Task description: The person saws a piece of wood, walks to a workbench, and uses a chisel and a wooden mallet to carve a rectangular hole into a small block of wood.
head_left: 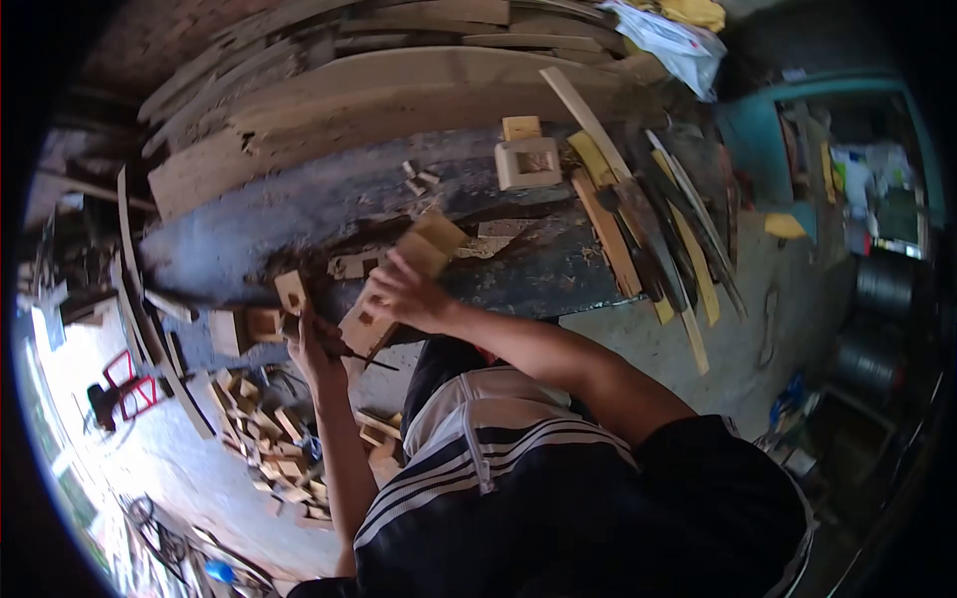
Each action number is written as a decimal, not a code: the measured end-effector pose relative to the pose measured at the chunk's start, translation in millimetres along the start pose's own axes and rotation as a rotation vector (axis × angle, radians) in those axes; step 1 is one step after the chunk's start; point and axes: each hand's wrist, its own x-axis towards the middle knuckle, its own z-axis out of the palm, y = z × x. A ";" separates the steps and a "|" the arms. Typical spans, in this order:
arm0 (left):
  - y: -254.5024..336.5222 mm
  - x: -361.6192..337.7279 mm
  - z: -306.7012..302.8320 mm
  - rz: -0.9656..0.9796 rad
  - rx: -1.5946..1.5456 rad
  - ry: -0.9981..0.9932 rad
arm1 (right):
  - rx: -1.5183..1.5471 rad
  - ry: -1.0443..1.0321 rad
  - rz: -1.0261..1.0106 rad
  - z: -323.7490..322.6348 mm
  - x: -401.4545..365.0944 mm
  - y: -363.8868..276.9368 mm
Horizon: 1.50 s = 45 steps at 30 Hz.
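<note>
Striped jacket (518, 434) lies behind the right hand (407, 293), which pinches a blurred block (432, 242) ahead. The left hand (317, 347) touches a holed block (287, 284), grip unclear.

Wooden block (435, 240) — a blur

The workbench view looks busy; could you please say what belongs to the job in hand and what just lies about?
Likely job: blurred wooden block in right hand, dark slender tool by left hand.
Likely lying about: white plastic bag, wooden strips.
</note>
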 end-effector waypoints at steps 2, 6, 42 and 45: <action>-4.5 -7.1 9.3 -0.015 0.051 -0.033 | 0.103 0.168 0.048 -6.6 14.0 -3.3; -13.0 -16.8 15.9 -0.019 0.126 -0.071 | 0.314 0.237 0.456 -48.7 24.9 58.0; -158.7 -152.9 274.7 0.344 0.392 -0.702 | 0.480 0.117 0.822 -118.5 -324.5 116.8; -164.7 -154.0 274.3 0.438 0.437 -0.727 | 0.525 0.223 0.800 -98.7 -327.4 121.7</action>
